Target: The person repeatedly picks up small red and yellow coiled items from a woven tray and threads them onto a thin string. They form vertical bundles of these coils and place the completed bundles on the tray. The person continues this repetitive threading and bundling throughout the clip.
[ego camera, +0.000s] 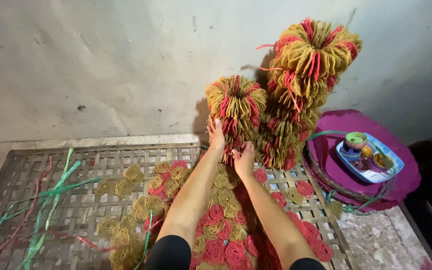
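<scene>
Both my arms reach forward over a woven bamboo tray [76, 200]. My left hand [216, 134] presses against the side of a short stack of yellow and red noodle-like coils [236, 107]. My right hand [244, 159] holds the bottom of the same stack. A taller stack of the same coils [308, 65] leans against the wall just to its right. Loose flat coils, yellow and red [221, 235], lie spread over the tray under my arms.
Green and red plastic strips [46, 200] lie on the tray's left side. To the right, a purple cloth over a round basket [366, 125] carries a small blue tray with little pots [371, 157]. A grey wall [101, 65] stands close behind.
</scene>
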The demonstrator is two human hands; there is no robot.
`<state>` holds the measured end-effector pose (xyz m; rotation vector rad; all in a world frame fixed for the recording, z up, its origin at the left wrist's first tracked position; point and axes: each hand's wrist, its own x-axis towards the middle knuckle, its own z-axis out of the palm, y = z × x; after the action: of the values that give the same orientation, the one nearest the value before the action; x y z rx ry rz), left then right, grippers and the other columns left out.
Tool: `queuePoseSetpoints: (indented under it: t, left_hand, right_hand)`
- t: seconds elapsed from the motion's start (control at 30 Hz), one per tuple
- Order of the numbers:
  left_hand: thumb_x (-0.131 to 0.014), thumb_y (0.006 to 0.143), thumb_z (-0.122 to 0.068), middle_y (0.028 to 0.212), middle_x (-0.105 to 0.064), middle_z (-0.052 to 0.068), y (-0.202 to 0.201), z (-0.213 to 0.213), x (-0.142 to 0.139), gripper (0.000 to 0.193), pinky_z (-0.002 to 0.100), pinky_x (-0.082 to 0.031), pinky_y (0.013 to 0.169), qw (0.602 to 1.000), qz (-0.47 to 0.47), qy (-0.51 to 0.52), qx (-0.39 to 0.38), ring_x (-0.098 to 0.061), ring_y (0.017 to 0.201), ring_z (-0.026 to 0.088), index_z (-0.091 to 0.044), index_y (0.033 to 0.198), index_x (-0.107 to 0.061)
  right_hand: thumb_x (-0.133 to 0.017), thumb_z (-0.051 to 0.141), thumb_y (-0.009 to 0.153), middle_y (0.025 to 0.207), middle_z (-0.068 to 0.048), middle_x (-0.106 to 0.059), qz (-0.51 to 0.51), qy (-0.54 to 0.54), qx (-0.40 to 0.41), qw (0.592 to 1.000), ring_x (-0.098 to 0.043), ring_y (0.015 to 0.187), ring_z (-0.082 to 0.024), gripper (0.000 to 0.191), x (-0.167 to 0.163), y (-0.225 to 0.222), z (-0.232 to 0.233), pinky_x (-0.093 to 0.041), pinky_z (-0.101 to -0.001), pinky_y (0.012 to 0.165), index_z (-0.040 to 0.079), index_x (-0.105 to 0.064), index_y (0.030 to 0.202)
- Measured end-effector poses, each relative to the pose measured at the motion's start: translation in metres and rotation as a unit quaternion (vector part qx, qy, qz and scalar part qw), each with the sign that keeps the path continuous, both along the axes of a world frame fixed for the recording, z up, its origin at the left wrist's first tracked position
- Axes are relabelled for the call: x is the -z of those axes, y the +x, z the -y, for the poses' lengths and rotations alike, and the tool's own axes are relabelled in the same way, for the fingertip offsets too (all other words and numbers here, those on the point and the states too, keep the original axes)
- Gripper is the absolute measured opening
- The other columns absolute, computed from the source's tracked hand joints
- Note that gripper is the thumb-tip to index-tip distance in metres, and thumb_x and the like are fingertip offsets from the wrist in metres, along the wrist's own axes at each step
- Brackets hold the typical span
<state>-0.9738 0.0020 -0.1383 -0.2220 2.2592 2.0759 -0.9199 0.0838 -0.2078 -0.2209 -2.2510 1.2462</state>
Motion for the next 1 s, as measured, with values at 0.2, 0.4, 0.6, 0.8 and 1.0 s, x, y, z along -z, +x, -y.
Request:
queuePoseSetpoints:
  t: [0.2,0.4,0.6,0.8,1.0]
  left_hand:
    - [-0.023,0.102,-0.055,0.174,0.002,0.001,0.027,0.043,0.055,0.073,0.048,-0.015,0.125,0.998,0.002,0.009,0.068,-0.005,0.157,0.026,-0.025,0.164,0.002]
    - [-0.042,0.101,-0.048,0.17,-0.024,0.009,0.16,0.124,0.156,0.063,0.052,-0.024,0.124,0.961,-0.117,-0.22,0.118,-0.027,0.155,0.028,-0.017,0.155,-0.037]
    - [-0.054,0.093,-0.062,0.173,-0.005,0.003,0.308,0.17,0.203,0.082,0.067,-0.011,0.12,0.765,0.021,-0.609,0.207,-0.005,0.154,0.032,-0.034,0.163,-0.021]
    - [-0.063,0.086,-0.055,0.169,-0.018,0.011,0.379,0.194,0.22,0.081,0.069,-0.01,0.111,0.828,-0.187,-0.526,0.048,-0.015,0.153,0.042,-0.025,0.157,-0.036]
    - [-0.063,0.091,-0.05,0.162,-0.032,0.009,0.425,0.209,0.215,0.068,0.06,-0.012,0.119,0.854,-0.202,-0.478,0.029,-0.022,0.15,0.036,-0.022,0.15,-0.045]
  right_hand:
    - [-0.068,0.0,0.1,0.093,-0.018,-0.053,0.048,-0.092,-0.075,0.992,-0.059,0.084,-0.028,0.039,0.071,0.034,-0.024,-0.059,-0.0363,0.082,0.002,-0.051,0.136]
    - [-0.059,0.01,0.096,0.14,-0.011,-0.051,0.149,0.027,-0.082,0.985,-0.063,0.12,-0.027,0.043,0.119,0.109,-0.041,-0.055,-0.0422,0.096,0.012,-0.05,0.138]
    - [-0.061,0.043,0.098,0.164,-0.014,-0.024,0.138,0.245,-0.15,0.948,-0.026,0.149,-0.037,0.067,0.104,0.152,-0.003,-0.024,-0.0553,0.12,0.02,-0.035,0.155]
    - [-0.049,0.061,0.1,0.172,-0.014,0.005,0.31,0.333,-0.146,0.879,-0.003,0.156,-0.037,0.077,0.078,0.16,0.05,-0.005,-0.0607,0.122,0.033,-0.015,0.163]
    - [-0.053,0.057,0.101,0.172,-0.007,-0.009,0.324,0.348,-0.146,0.867,-0.015,0.156,-0.038,0.07,0.042,0.163,0.031,-0.02,-0.0602,0.123,0.034,-0.026,0.161]
